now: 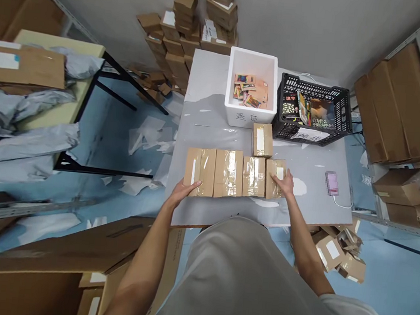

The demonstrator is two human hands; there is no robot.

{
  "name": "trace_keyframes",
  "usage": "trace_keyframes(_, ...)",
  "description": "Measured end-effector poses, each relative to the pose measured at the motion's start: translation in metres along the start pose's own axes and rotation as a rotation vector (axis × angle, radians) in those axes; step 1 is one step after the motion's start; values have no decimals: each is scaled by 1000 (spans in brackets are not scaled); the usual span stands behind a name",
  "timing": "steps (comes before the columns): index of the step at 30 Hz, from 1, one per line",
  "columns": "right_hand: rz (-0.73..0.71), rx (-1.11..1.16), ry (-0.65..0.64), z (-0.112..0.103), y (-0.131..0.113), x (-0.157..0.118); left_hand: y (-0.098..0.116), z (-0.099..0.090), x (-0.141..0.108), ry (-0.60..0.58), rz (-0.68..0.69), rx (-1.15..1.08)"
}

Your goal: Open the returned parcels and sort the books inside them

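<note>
- Table (214, 111), grey-topped: carries all containers listed down to the black crate.
- Taped cartons, four, side by side in a row along the near edge, left of the right corner: left-end carton (209, 165), second carton (222, 173), third carton (247, 183), right-end carton (273, 168). All closed; contents hidden.
- Left hand (185, 191): grasping the left-end carton at its near left corner, thumb on top.
- Right hand (286, 182): grasping the right-end carton at its outer side, digits over the top.
- Small carton (267, 140), closed, white label: just behind the row, between it and the foam box.
- White foam box (248, 116), lidless, at the far edge: colourful packets (252, 101) and light-brown pieces inside; handwriting on front.
- Black crate (305, 133), slatted plastic, at the far right corner, beside the foam box: books (321, 114) inside, some flat, some leaning; white handwritten label on front.
- Large carton (55, 256), open, on the floor off the near left corner: smaller boxes (89, 299) with white labels inside.
</note>
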State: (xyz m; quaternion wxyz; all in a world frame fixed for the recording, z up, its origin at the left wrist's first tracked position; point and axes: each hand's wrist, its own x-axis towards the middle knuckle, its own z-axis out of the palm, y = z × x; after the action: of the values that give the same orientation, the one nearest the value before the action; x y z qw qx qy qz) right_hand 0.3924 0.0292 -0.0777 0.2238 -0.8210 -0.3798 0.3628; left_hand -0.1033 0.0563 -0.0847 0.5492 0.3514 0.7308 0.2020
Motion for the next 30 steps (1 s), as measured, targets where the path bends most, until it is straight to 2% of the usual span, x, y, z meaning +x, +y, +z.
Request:
trace_keyframes(1, -24, -109, 87, 10, -17, 11, -1, 0, 1, 5, -5, 3)
trace_keyframes(2, -77, -187, 98, 21, -36, 22, -2, 0, 2, 9, -10, 0)
trace_keyframes(4, -133, -282, 57, 48, -76, 44, -2, -1, 4, 16, -18, -1)
trace_keyframes(6, -123, -335, 22, 74, -111, 60, -1, -1, 5, 20, -27, 13)
trace_keyframes(9, -30, -364, 58, 99, -144, 73, 3, -2, 4, 27, -38, 25)
trace_keyframes(11, -15, -365, 112, 102, -153, 77, 4, -2, 3, 37, -42, 20)
trace_keyframes(14, -134, -368, 153, 87, -156, 81, 2, -2, 3, 37, -34, 14)
trace_keyframes(17, -356, -414, 110, 59, -154, 78, -3, -2, 6, 23, -13, 3)
trace_keyframes(20, -617, -467, 67, 26, -150, 61, -8, -3, 10, -4, 0, -11)
trace_keyframes(23, -820, -446, 80, -6, -145, 32, -12, -4, 14, -5, 9, -5)
trace_keyframes(26, -926, -401, 36, -27, -138, 1, -15, -3, 16, 4, -4, -17)
trace_keyframes(30, -942, -393, -190, -29, -125, -37, -15, 0, 17, 5, -9, -50)
